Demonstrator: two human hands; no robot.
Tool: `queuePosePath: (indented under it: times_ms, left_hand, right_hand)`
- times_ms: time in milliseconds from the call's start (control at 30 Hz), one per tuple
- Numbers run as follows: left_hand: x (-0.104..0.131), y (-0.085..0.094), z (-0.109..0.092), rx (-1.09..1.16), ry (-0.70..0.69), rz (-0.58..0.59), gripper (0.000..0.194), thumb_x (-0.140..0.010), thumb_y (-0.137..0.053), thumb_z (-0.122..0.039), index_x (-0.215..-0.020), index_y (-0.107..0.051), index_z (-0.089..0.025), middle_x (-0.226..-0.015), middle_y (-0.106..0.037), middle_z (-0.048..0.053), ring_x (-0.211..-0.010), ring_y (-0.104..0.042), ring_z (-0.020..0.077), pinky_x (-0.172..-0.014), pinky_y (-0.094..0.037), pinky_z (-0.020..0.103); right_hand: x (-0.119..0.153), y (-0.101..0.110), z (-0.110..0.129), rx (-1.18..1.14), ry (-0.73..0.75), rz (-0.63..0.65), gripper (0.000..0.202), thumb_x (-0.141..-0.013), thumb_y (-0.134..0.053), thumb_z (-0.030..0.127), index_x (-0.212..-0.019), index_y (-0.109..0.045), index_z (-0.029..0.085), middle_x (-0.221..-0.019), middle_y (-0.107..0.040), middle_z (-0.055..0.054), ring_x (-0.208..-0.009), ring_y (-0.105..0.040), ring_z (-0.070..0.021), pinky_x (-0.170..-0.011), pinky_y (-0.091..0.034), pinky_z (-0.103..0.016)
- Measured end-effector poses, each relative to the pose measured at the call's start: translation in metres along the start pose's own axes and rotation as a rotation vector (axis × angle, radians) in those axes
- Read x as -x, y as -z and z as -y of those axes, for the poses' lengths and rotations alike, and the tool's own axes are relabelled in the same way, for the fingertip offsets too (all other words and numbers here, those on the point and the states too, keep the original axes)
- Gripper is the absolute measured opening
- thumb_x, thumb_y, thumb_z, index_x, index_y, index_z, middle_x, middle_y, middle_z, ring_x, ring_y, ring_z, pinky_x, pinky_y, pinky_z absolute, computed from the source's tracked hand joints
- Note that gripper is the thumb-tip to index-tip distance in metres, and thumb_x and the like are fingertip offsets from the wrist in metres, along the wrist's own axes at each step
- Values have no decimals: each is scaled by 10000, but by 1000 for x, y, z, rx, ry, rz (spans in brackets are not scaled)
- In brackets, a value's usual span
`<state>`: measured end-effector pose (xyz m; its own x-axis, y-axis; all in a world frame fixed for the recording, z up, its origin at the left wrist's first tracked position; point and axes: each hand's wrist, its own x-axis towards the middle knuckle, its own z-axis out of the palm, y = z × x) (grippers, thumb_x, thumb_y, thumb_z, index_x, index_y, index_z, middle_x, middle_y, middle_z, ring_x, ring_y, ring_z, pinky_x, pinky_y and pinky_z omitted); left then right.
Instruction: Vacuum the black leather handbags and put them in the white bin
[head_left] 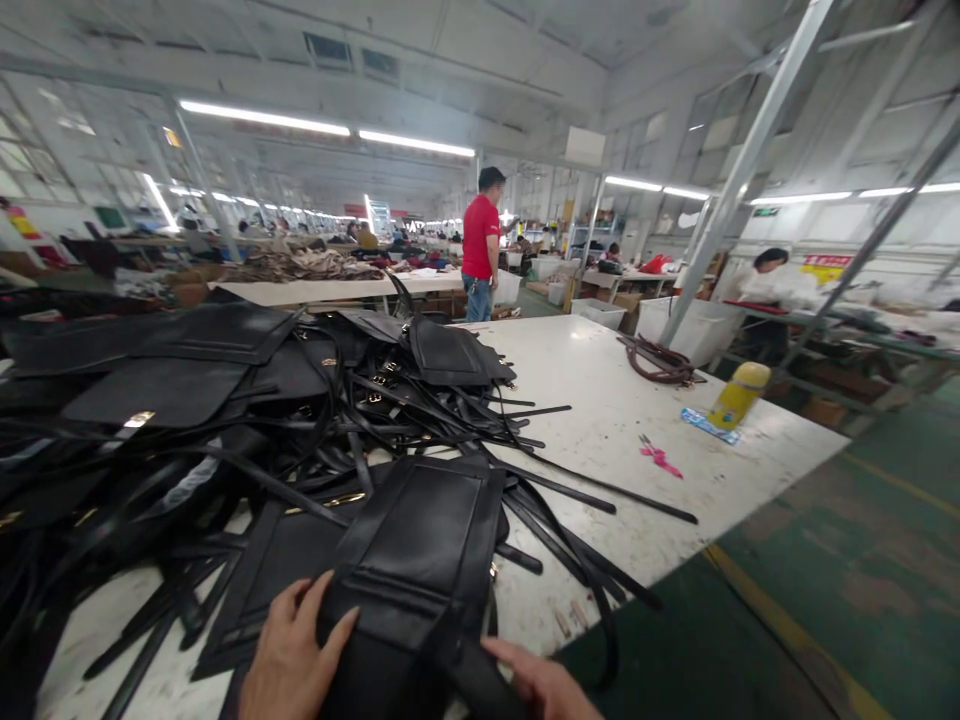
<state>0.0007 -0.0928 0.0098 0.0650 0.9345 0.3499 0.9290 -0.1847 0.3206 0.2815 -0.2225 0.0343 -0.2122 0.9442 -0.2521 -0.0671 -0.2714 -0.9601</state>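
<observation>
Head camera view shows the white table running back from the hands to a far edge and out to a pointed right corner, its near edge slanting down toward the right hand. A heap of black bags covers the left side, and straps trail from it, some over the near edge. The black bag lies in front of the heap, at the lower middle, partly over another dark panel. It looks fairly light, smooth and a little slippery, with a semi-stiff panel and limp straps; its side edges seem the best hold, though straps could snag. The left hand touches its left side, fingers slightly spread and thumb apart. The right hand reaches a black band at its lower right with one finger extended; whether it pinches cannot be told, as the frame cuts it off. Pale surface shows between the strap ends and the right corner, so sideways room looks better there than toward the heap. Beyond are coiled brown straps near the far edge, a yellow bottle nearer the right corner, and pink-handled snips.
</observation>
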Motion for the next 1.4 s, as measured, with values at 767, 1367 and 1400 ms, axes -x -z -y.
queuePosePath:
  times_ms: [767,1367,1400]
  left_hand:
    - [13,-25,-84,-249,-329,383,593,-700,-518,-521,-1262,-376,-394,-1400,-300,88,-1258,-202,428,-933,-99,658]
    - [18,-5,-48,140,-230,222,461,-773,-471,-335,-1228,-440,-265,-1289,-458,83,-1208,-381,255,-1006,-228,531]
    - [20,-1,-37,168,-135,106,434,-794,-439,-328,-1215,-445,-223,-1242,-493,98,-1170,-423,236,-998,-277,483]
  right_hand:
    - [-159,94,93,210,15,-291,558,-750,-522,252,-1281,-357,200,-590,-533,38,-414,-517,-103,-413,-440,-210]
    - [-155,46,106,325,35,-165,606,-707,-571,235,-1279,-374,205,-583,-537,44,-390,-504,-105,-377,-411,-202]
    - [-148,39,108,324,34,-132,614,-708,-570,243,-1287,-366,213,-584,-544,44,-391,-508,-109,-376,-417,-207]
